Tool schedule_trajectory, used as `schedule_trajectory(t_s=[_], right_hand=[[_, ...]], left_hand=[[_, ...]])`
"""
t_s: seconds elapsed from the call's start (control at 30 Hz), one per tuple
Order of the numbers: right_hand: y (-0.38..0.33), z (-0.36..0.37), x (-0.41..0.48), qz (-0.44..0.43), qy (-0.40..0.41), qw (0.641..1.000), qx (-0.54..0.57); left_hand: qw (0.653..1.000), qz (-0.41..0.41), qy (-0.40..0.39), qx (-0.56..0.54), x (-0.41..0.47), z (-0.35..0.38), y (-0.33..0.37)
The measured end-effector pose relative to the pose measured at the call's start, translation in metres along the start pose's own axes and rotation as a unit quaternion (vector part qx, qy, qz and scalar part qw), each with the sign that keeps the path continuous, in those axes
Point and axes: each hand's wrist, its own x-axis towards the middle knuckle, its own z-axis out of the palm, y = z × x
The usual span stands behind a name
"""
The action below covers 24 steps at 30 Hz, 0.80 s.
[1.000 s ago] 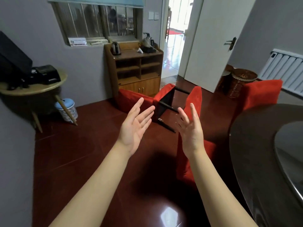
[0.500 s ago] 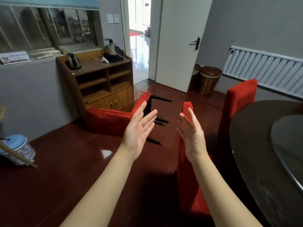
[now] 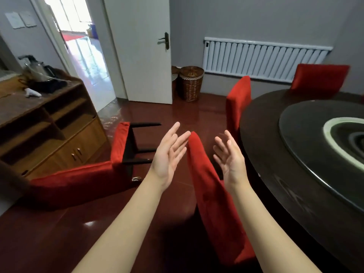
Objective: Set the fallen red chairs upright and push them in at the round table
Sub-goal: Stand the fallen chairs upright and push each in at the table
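A red chair (image 3: 82, 178) lies on its side on the floor at the left, its black legs pointing right toward the cabinet's front. A second red chair (image 3: 212, 203) stands upright right below me, beside the dark round table (image 3: 275, 186); I see its backrest from above. My left hand (image 3: 169, 156) and my right hand (image 3: 229, 156) hover open, palms facing each other, on either side of that backrest's top, touching nothing. Two more red chairs (image 3: 238, 103) (image 3: 319, 78) stand upright at the table's far side.
A wooden cabinet (image 3: 49, 131) with a kettle on top stands at the left, close behind the fallen chair. A wicker basket (image 3: 190, 82) sits by the white door (image 3: 141, 52). A radiator (image 3: 262, 58) runs along the far wall. A glass turntable (image 3: 323, 142) tops the table.
The view has swung right and moved closer to the table. Both hands stay raised and open, now framing the top of the near chair's backrest.
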Motion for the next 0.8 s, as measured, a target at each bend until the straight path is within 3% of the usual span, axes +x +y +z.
schedule_trajectory(t_s=[0.33, 0.57, 0.7, 0.8], right_hand=[[-0.003, -0.051, 0.062, -0.023, 0.137, 0.990, -0.029], [-0.003, -0.075, 0.058, -0.040, 0.269, 0.961, -0.056], [0.011, -0.061, 0.048, -0.033, 0.353, 0.934, -0.050], [0.026, -0.040, 0.046, -0.026, 0.370, 0.924, -0.088]], left_hand=[[0.985, -0.064, -0.135, 0.082, 0.118, 0.022, -0.029], [0.934, -0.121, -0.270, 0.202, 0.169, -0.005, -0.065], [0.873, -0.129, -0.378, 0.281, 0.193, -0.035, -0.084], [0.790, -0.101, -0.498, 0.344, 0.211, -0.049, -0.092]])
